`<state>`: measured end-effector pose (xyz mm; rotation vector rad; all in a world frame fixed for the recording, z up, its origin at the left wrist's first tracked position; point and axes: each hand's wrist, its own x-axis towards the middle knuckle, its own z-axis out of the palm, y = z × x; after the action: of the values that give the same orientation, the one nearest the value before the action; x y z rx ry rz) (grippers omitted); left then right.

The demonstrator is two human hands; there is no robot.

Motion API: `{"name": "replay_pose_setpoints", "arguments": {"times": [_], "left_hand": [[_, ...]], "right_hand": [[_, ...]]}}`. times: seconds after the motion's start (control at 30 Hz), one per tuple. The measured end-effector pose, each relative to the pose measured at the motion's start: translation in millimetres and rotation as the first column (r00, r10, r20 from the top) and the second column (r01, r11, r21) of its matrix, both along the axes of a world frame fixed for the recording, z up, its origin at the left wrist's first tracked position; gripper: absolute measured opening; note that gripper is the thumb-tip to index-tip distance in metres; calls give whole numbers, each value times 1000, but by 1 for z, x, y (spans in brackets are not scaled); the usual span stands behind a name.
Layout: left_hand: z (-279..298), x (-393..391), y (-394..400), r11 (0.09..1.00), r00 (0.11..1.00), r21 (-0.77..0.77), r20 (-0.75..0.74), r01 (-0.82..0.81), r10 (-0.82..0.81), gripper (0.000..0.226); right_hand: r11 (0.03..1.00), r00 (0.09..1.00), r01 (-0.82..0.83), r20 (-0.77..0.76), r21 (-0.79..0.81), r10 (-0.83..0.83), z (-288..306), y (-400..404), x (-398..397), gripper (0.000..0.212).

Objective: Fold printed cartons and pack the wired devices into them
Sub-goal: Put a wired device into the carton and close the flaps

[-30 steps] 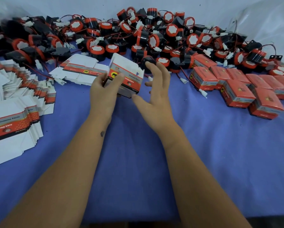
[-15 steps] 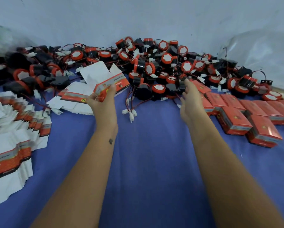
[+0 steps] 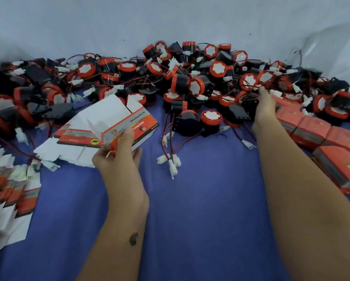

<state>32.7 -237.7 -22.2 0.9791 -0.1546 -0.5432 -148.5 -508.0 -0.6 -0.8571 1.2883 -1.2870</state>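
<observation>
My left hand (image 3: 119, 161) grips an erected orange-and-white printed carton (image 3: 133, 122) by its near end. The carton's white top flaps stand open and it tilts up to the left, above the blue cloth. My right hand (image 3: 264, 106) reaches into the pile of red-and-black wired devices (image 3: 194, 86) at the back, its back towards me. Its fingertips lie on or beside a black device (image 3: 249, 102), and the grip is hidden. A loose device (image 3: 210, 118) lies at the front of the pile, and its red wires end in white plugs (image 3: 170, 161).
Closed packed cartons (image 3: 311, 130) lie in rows at the right, close to my right forearm. Flat unfolded cartons (image 3: 69, 151) lie under the held one, and a fanned stack of flat cartons (image 3: 12, 191) fills the left edge. Blue cloth (image 3: 200, 209) covers the table.
My right hand left the carton and moved right and away into the device pile. My left hand now holds the carton alone, tipped up to the left.
</observation>
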Motion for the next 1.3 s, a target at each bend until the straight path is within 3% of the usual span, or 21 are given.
{"name": "replay_pose_setpoints", "arguments": {"times": [0.1, 0.23, 0.37, 0.43, 0.57, 0.63, 0.7, 0.73, 0.8, 0.87, 0.9, 0.97, 1.07, 1.2, 1.3], "left_hand": [[2, -3, -5, 1000, 999, -9, -32, 0, 0, 28], [3, -3, -9, 999, 998, -29, -46, 35, -37, 35], [1, 0, -11, 996, 996, -16, -17, 83, -84, 38], [1, 1, -11, 994, 994, -2, 16, 110, -110, 48], [3, -4, -11, 982, 981, 10, 58, 187, -187, 62], [3, -8, -8, 982, 976, 16, 102, 191, -191, 53], [3, -15, -3, 979, 963, 48, 178, 197, -202, 45], [3, -18, -1, 978, 952, 77, 226, 192, -205, 42], [2, -24, 2, 981, 930, 122, 316, 154, -185, 32], [6, -28, 6, 985, 922, 135, 356, 108, -150, 27], [9, -30, 8, 986, 922, 138, 363, 91, -136, 27], [10, -31, 13, 986, 921, 152, 371, 62, -115, 35], [9, -37, 26, 961, 865, 272, 493, -50, -95, 52], [7, -43, 55, 922, 709, 362, 686, -135, -165, 57], [7, -45, 61, 973, 771, 216, 605, 81, -199, 42]], "right_hand": [[998, 999, -52, 12, -36, 53, 3, -7, 2, 65], [978, 965, -207, -161, 6, 206, 5, 6, 26, 41], [918, 849, -396, -376, 13, 372, 3, 40, 46, 25], [862, 797, -508, -375, 7, 473, 0, 59, 53, 16], [798, 744, -599, -324, 64, 585, 8, 95, 60, 27], [799, 715, -597, -405, 70, 570, 10, 110, 54, 40], [838, 776, -537, -334, 95, 535, 14, 132, 45, 58], [865, 789, -499, -387, 47, 477, 11, 145, 35, 59], [929, 746, -333, -648, -162, 154, 1, 172, 23, 47], [848, 670, -270, -721, -457, -176, -3, 204, 23, 32], [810, 675, -321, -718, -491, -168, -5, 218, 24, 29], [784, 643, -476, -766, -398, 1, -15, 243, 22, 37], [803, 415, -552, -909, -226, 30, -30, 257, 14, 59], [847, 456, -466, -890, -255, -18, -28, 255, 13, 55], [853, 432, -452, -901, -260, -46, -26, 252, 16, 44]]}}
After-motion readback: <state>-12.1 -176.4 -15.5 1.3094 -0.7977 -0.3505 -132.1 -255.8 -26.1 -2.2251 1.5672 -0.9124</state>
